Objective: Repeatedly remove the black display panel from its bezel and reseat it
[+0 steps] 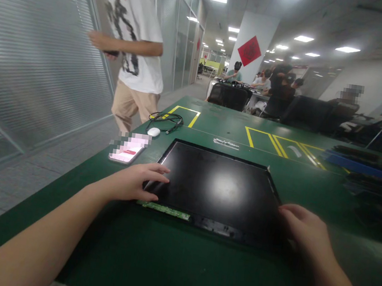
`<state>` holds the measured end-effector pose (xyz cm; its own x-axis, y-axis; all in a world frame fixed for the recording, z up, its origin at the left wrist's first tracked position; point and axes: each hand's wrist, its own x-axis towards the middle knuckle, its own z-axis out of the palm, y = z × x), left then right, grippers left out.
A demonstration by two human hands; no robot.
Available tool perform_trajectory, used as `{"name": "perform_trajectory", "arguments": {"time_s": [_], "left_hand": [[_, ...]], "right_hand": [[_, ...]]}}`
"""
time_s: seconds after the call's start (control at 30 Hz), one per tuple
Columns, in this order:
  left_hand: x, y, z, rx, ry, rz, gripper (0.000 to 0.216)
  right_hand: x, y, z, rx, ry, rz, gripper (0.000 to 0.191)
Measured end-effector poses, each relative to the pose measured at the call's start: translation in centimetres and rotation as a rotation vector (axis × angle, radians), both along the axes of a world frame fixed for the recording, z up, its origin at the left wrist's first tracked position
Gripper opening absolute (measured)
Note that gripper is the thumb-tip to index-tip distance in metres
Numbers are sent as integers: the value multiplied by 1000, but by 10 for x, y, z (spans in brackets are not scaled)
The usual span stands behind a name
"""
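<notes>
A flat black screen panel (218, 189) lies on the green table (161, 261), with a thin green circuit strip (164, 210) along its near left edge. My left hand (136, 183) grips the panel's near left corner, fingers over the glass and thumb by the strip. My right hand (304, 230) is curled over the panel's near right corner. Both hands touch the panel, which rests flat on the table.
A phone (127, 150) lies left of the panel, with a white mouse (153, 131) and coiled black cable (166, 120) behind it. Yellow tape outlines (282, 145) mark the table. Dark trays (368, 161) are stacked at right. A person in a white shirt (137, 37) walks at left; others sit far back.
</notes>
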<state>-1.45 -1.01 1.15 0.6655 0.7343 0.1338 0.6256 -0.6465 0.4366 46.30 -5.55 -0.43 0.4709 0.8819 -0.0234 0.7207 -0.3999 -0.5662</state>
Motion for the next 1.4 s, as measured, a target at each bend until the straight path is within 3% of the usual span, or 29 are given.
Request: {"name": "perform_trajectory", "arguments": {"time_s": [0.23, 0.47, 0.6, 1.03, 1.4], "left_hand": [[0, 1, -2, 3, 30, 23, 48], [-4, 12, -13, 104, 104, 301, 48], [-6, 16, -20, 128, 149, 377, 47], [3, 12, -16, 131, 240, 438, 43], [6, 17, -21, 72, 106, 439, 42]], "right_hand": [[0, -1, 1, 25, -3, 10, 34], [1, -2, 0, 23, 12, 10, 36], [0, -1, 1, 8, -7, 1, 36], [5, 2, -4, 28, -2, 10, 33], [-1, 3, -4, 23, 9, 7, 37]]}}
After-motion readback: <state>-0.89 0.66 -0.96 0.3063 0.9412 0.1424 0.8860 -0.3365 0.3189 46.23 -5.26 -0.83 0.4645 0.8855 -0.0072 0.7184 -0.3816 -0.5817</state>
